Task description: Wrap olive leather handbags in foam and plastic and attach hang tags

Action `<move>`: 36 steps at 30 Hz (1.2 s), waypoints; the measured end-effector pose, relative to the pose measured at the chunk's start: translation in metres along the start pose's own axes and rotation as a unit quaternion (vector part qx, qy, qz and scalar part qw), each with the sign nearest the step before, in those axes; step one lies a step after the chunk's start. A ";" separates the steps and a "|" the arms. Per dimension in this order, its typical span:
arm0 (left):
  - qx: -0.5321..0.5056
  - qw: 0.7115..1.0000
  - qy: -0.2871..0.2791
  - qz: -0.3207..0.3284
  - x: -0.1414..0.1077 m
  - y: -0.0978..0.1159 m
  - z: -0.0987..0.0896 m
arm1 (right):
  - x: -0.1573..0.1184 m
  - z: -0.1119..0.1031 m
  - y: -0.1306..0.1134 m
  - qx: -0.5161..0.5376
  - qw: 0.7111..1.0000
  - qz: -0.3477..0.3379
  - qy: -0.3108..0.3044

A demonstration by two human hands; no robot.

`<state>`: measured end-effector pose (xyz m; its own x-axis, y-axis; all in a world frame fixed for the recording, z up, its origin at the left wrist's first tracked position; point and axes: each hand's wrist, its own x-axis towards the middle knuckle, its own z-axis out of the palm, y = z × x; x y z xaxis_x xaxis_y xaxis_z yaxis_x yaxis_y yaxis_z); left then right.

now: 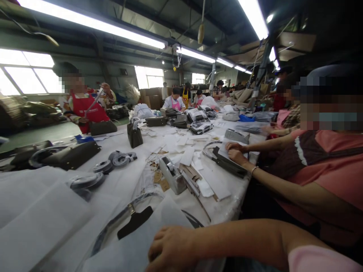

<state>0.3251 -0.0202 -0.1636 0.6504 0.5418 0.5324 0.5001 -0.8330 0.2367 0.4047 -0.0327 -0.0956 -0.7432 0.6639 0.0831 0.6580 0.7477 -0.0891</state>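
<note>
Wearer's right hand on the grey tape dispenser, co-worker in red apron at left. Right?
No, the head view shows the right hand on a white sheet; the grey tape dispenser sits beyond it. Co-worker in red apron at left is correct.

The sheet (121, 257) under your right hand (171, 245) looks like thin white paper, smooth and matt. Beside it, your dark bag flap (135, 223) has a matt, leather-like face, while its strap buckle (131, 209) shines like polished metal. You have a strap (113, 220) with a glossy sheen like plastic wrapping, and the strap coils (122, 159) gleam likewise. Your tape dispenser (172, 175) has a smooth grey casing, metal or plastic, you can't tell which. The hang tags (164, 185) look like matt brown card; your tabletop (229, 211) has a slight plastic-like gloss.
</note>
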 end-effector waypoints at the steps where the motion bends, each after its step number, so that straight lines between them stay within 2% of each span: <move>1: 0.010 1.000 -0.015 -0.020 -0.022 -0.008 -0.014 | -0.003 0.003 -0.003 0.006 0.999 0.004 0.038; 2: 0.024 0.998 -0.031 -0.047 -0.049 -0.014 -0.029 | -0.007 0.005 -0.007 0.018 0.998 0.008 0.065; 3: 0.040 0.995 -0.050 -0.072 -0.075 -0.016 -0.046 | -0.011 0.006 -0.011 0.038 0.997 0.019 0.068; 5: 0.069 0.984 -0.101 -0.126 -0.118 -0.011 -0.080 | -0.014 0.005 -0.013 0.089 0.995 0.022 0.035; 7: 0.087 0.972 -0.158 -0.149 -0.136 0.000 -0.104 | -0.014 0.004 -0.009 0.124 0.992 0.023 0.001; 9: 0.089 0.972 -0.167 -0.142 -0.134 0.006 -0.115 | -0.011 0.005 -0.004 0.140 0.990 0.027 -0.007; 14: 0.117 0.979 -0.132 -0.102 -0.117 0.005 -0.116 | -0.009 0.011 -0.004 0.127 0.991 0.036 -0.002; 20: 0.117 0.984 -0.111 -0.080 -0.122 0.004 -0.116 | -0.010 0.013 -0.003 0.097 0.995 0.014 0.000; 24: 0.114 0.985 -0.108 -0.073 -0.123 0.003 -0.116 | -0.007 0.007 0.001 0.087 0.995 -0.034 -0.016; 27: 0.117 0.984 -0.110 -0.080 -0.123 0.005 -0.118 | -0.004 0.004 0.004 0.079 0.995 -0.055 -0.021; 34: 0.138 0.974 -0.154 -0.096 -0.122 0.008 -0.119 | -0.003 0.005 0.004 0.078 0.996 -0.036 -0.022; 36: 0.135 0.971 -0.168 -0.100 -0.121 0.011 -0.125 | -0.003 0.006 0.004 0.082 0.996 -0.038 -0.017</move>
<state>0.1805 -0.1090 -0.1244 0.6513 0.7343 0.1914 0.7385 -0.6713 0.0624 0.4090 -0.0315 -0.1022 -0.7960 0.6021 0.0620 0.5728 0.7825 -0.2443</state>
